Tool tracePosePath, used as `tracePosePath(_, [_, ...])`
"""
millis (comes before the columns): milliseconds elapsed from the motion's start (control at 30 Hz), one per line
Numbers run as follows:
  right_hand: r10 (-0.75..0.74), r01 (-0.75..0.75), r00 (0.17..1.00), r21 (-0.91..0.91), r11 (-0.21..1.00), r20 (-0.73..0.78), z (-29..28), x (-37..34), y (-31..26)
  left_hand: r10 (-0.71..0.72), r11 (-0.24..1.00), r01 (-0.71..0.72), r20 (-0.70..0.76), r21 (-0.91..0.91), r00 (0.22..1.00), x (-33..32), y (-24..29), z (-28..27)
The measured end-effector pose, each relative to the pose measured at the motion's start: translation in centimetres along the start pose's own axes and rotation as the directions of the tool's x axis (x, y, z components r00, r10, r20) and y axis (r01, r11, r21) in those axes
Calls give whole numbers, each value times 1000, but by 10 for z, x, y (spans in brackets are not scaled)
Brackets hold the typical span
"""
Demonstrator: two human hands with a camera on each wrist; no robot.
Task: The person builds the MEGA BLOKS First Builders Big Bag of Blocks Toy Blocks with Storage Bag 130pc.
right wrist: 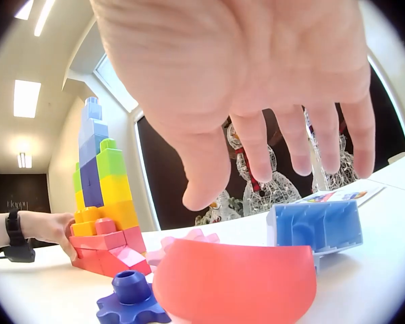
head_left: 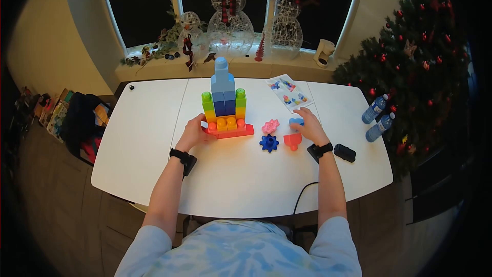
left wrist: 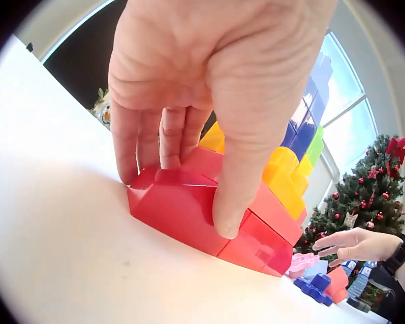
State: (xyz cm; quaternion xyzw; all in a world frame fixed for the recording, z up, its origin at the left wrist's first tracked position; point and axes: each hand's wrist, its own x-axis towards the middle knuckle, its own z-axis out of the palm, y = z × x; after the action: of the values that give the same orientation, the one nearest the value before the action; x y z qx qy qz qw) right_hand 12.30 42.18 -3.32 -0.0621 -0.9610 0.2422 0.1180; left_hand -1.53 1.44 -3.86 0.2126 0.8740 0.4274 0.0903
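A tower of toy building blocks (head_left: 224, 106) stands on the table, with red blocks at the base, orange, yellow and green above, and blue up the middle. My left hand (head_left: 192, 132) grips the left end of its red base (left wrist: 182, 208), thumb on the near side and fingers on the far side. Fingers spread and holding nothing, my right hand (head_left: 311, 126) hovers over a light blue block (right wrist: 317, 226) lying on its side. Close to it are a rounded coral-red block (right wrist: 233, 280), a dark blue gear piece (head_left: 269, 143) and a pink gear piece (head_left: 270, 126).
A printed picture sheet (head_left: 289, 93) lies behind the loose pieces. To the right are a black case (head_left: 345, 153) and two water bottles (head_left: 375, 109). A black cable (head_left: 302, 193) crosses the table's front edge. Wire snowmen (head_left: 230, 25) line the sill; a decorated tree stands right.
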Motion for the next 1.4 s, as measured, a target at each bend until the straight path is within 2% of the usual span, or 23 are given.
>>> tracePosePath(100, [85, -86, 996, -35, 996, -37, 7, 7, 7, -82, 997, 82, 38, -1, 996, 6, 9, -2])
tracePosePath(167, [95, -93, 994, -38, 995, 61, 9, 10, 11, -146, 989, 147, 66, -13, 987, 6, 2, 2])
tracePosePath(200, [97, -95, 993, -37, 995, 61, 9, 10, 13, -39, 999, 39, -19, 33, 999, 5, -10, 7])
tracePosePath(233, [143, -135, 979, -65, 989, 146, 8, 11, 11, 76, 994, -68, -98, 88, 992, 4, -18, 11])
tracePosePath(267, [190, -173, 956, -94, 980, 224, 6, 13, 12, 83, 993, -75, -96, 91, 992, -4, -7, 9])
tracePosePath(333, [175, -162, 963, -80, 984, 205, 6, 9, 17, 78, 841, 63, -237, 537, 968, -26, 18, -1])
tracePosePath(367, [156, -145, 969, -69, 987, 193, 7, 7, 20, 76, 841, 62, -232, 537, 970, -32, 32, -6])
tracePosePath(400, [159, -149, 967, -68, 987, 197, 7, 3, 21, -31, 858, 45, -36, 511, 999, -34, 47, -14])
tracePosePath(433, [154, -152, 983, -26, 988, 97, 4, -1, 19, -132, 876, 38, 163, 482, 978, -38, 65, -21])
tracePosePath(467, [149, -149, 989, 16, 989, -5, 0, -3, 16, -164, 877, 11, 278, 481, 947, -43, 93, -19])
tracePosePath(500, [146, -146, 989, 17, 989, -1, -5, -4, 11, -168, 877, 16, 275, 480, 946, -41, 97, -4])
tracePosePath(567, [170, -121, 968, 252, 960, -182, -17, -4, 0, 190, 942, -266, 327, 205, 926, -36, 95, 33])
tracePosePath(600, [171, -122, 968, 254, 960, -183, -22, -5, -6, 301, 918, -352, 262, 179, 917, -35, 97, 55])
tracePosePath(633, [152, -68, 965, 356, 932, -215, -26, -7, -12, 408, 884, -439, 195, 159, 892, -33, 101, 76])
tracePosePath(733, [172, -17, 959, 559, 829, -226, -40, -19, -38, 439, 854, -480, 216, 200, 872, -24, 113, 119])
tracePosePath(767, [198, -23, 961, 660, 751, -192, -42, -22, -43, 443, 853, -483, 216, 199, 870, -22, 113, 130])
tracePosePath(833, [186, -18, 964, 656, 755, -188, -42, -28, -41, 388, 831, -452, 245, 324, 888, -20, 110, 147])
tracePosePath(1000, [160, -34, 980, 691, 722, -119, -42, -39, -45, 392, 830, -437, 194, 346, 899, -25, 90, 168])
tracePosePath(1167, [129, -27, 991, 857, 515, -46, -36, -37, -69, 355, 875, -402, 206, 271, 912, -33, 83, 146])
tracePosePath(1267, [91, 0, 994, 847, 532, -57, -28, -30, -82, 365, 862, -432, 266, 265, 892, -38, 86, 121])
tracePosePath(1333, [70, 21, 995, 843, 538, -69, -26, -28, -94, 193, 966, -242, 356, 97, 914, -43, 96, 100])
tracePosePath(1367, [54, 39, 995, 838, 545, -82, -25, -27, -100, 194, 965, -243, 353, 99, 915, -46, 94, 95])
tracePosePath(1400, [53, 42, 995, 839, 543, -84, -24, -26, -106, 201, 965, -153, 226, -211, 953, -50, 91, 91])
